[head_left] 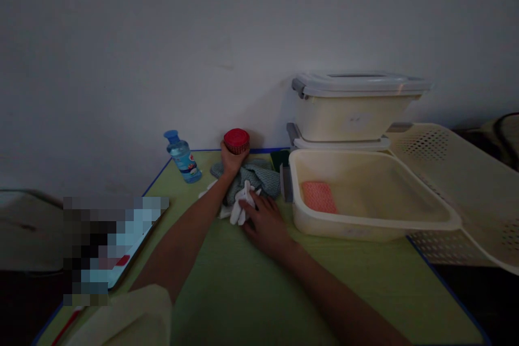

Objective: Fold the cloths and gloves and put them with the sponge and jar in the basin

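My left hand [233,161] reaches to the back of the table, its fingers wrapped round a red-lidded container [237,139] with a dark patterned side. Nearer to me, my right hand [265,221] is closed on a crumpled white cloth [242,206]. Beneath and behind that lies a bunched grey-green cloth [259,178], partly covered by my left forearm. More white fabric peeks out left of the forearm. The container's lower part is hidden by my left hand.
A blue bottle [184,157] stands back left. On the right, an open bin [377,221] holds a pink sponge-like cloth [319,197]; behind it is a lidded bin [344,116]. A perforated basket [478,173] sits far right. A blurred-out flat device [138,238] lies left.
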A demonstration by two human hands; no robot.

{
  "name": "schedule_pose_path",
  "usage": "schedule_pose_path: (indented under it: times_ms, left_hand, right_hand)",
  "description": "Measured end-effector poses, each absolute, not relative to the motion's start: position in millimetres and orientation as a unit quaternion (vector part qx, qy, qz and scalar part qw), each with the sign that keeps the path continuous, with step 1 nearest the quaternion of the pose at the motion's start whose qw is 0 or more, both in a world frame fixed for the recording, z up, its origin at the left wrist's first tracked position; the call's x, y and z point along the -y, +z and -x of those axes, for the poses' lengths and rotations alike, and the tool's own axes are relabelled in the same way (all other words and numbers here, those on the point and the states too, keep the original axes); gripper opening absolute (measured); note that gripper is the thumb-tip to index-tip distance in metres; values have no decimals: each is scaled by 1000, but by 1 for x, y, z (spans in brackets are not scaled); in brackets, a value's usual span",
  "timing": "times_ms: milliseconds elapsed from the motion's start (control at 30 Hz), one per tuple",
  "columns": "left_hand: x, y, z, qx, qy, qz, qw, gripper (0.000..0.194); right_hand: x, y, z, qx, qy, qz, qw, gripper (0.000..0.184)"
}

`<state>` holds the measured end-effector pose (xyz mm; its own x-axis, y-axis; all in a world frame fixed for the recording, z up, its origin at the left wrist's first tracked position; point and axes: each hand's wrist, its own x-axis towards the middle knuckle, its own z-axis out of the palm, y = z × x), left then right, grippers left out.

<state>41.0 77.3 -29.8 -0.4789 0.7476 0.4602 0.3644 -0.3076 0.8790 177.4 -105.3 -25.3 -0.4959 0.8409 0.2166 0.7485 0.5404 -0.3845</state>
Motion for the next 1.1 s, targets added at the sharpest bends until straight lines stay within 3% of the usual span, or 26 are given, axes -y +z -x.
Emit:
schedule_pose_path:
  times_ms: [100, 200, 400, 567, 733, 867, 1100]
  left_hand:
    - [-66, -19, -43, -554, 665, -485, 127, 74]
    - [-51, -7, -45, -521, 689, -473, 174, 71]
    - [1, 1, -54, -369, 719, -378, 451, 44]
    - [58, -1, -55, -307, 651, -311, 621, 39]
    - [90, -1, -47, -294, 642, -284, 649, 31]
    - [102, -3, -40, -330, 642, -243, 648, 27]
    - [96, -20, -46, -372, 644, -280, 607, 41]
  right_hand:
    - [105, -24, -177, 855, 122, 467, 188, 47]
    - [105, -23, -177, 857, 122, 465, 182, 48]
    - [104, -22, -177, 858, 124, 469, 171, 47]
    - [104, -22, -176, 861, 96, 463, 189, 44]
    - [102, -25, -176, 856, 104, 459, 213, 38]
    - [97, -30, -176, 831, 149, 461, 272, 52]
    - [89, -44, -177, 793, 202, 456, 351, 63]
